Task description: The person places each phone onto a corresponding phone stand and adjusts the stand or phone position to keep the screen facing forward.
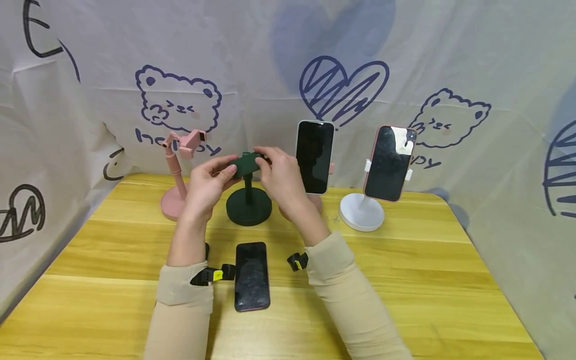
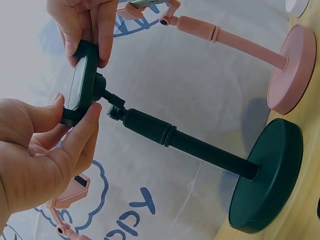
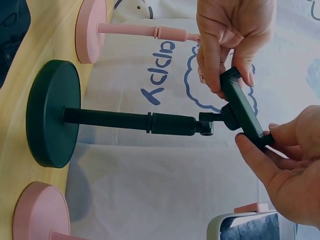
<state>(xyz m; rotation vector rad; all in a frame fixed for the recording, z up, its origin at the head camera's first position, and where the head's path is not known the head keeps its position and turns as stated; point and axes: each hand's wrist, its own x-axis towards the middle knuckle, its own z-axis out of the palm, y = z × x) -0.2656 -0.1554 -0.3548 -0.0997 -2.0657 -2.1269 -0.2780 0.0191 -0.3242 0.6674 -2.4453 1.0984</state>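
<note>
A dark green phone stand [image 1: 249, 206] stands on the table, its round base flat and its clamp head tilted at the top of the pole. My left hand [image 1: 205, 186] pinches the left end of the clamp [image 2: 84, 82] between thumb and fingers. At the other end, my right hand [image 1: 283, 177] pinches the clamp too, as the right wrist view shows with the fingers [image 3: 257, 157] under its edge. No phone sits in this clamp. A dark phone [image 1: 252, 276] lies flat on the table between my forearms.
Left of the green stand is a pink stand [image 1: 171, 203] with a bare clamp. To the right, a pink stand partly behind my right arm bears a white-edged phone [image 1: 315, 157]. Further right, a white stand [image 1: 361, 212] holds a pink-edged phone [image 1: 390, 164]. A printed cloth hangs behind.
</note>
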